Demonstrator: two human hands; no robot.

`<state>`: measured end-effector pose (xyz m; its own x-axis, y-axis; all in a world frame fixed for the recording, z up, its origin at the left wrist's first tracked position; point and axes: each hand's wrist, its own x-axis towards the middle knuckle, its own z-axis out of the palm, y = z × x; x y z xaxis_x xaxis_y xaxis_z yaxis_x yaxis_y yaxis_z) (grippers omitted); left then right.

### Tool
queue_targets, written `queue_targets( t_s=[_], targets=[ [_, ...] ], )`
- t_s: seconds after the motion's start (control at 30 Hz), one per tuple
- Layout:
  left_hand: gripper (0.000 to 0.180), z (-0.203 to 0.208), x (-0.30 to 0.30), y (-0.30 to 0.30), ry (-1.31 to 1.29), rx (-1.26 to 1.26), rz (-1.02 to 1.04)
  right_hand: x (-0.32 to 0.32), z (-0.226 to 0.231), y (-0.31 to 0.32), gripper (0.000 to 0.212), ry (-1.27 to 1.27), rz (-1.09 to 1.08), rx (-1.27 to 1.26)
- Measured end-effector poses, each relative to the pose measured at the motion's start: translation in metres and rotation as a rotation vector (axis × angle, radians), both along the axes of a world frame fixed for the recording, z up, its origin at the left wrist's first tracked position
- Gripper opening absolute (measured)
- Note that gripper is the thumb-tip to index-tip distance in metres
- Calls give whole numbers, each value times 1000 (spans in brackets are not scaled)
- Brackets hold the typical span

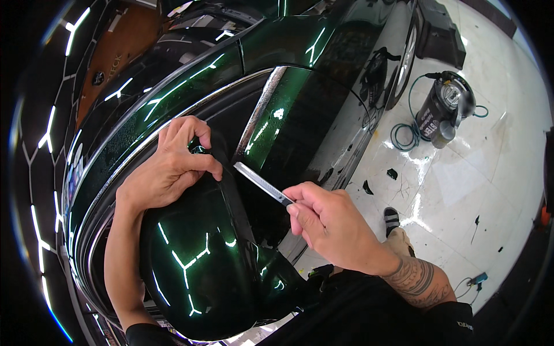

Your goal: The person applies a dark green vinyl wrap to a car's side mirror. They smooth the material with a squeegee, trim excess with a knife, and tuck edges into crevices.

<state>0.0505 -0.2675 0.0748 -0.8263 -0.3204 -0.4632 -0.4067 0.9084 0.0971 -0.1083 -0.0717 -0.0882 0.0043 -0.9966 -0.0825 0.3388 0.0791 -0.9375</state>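
Note:
My right hand (pixel 328 226) grips a slim silver snap-off utility knife (pixel 266 186). Its tip points up and left, toward the edge of a glossy dark green car side mirror (pixel 190 254). My left hand (pixel 171 164) is over the mirror's upper end, with fingers curled and thumb bent in. A small shiny green patch shows between thumb and fingers, but I cannot make out what they pinch. A black strip (pixel 235 209) runs along the mirror's right side. Behind it is the green car door (pixel 323 124), with a silver trim strip (pixel 261 112) by the window.
To the right, a black canister-like machine (pixel 433 112) with a coiled green hose (pixel 405 136) stands on the pale tiled floor (pixel 461 179). Several dark scraps (pixel 392 173) lie there. A sandalled foot (pixel 392 218) shows below. Water beads dot the bodywork at left.

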Motion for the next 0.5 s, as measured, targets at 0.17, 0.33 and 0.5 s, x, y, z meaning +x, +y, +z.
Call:
queue_targets(
  t_s=[0.17,0.33,0.5],
  targets=[
    [29,-2,-6,2,-13,-118,18,1,5,-5,14,-42,21,34],
    [27,-4,-11,7,-41,-78,-51,0,1,-5,16,-113,-17,43],
    [30,-5,-12,8,-70,-113,-44,-4,-2,-8,18,-138,-24,46]
  ],
)
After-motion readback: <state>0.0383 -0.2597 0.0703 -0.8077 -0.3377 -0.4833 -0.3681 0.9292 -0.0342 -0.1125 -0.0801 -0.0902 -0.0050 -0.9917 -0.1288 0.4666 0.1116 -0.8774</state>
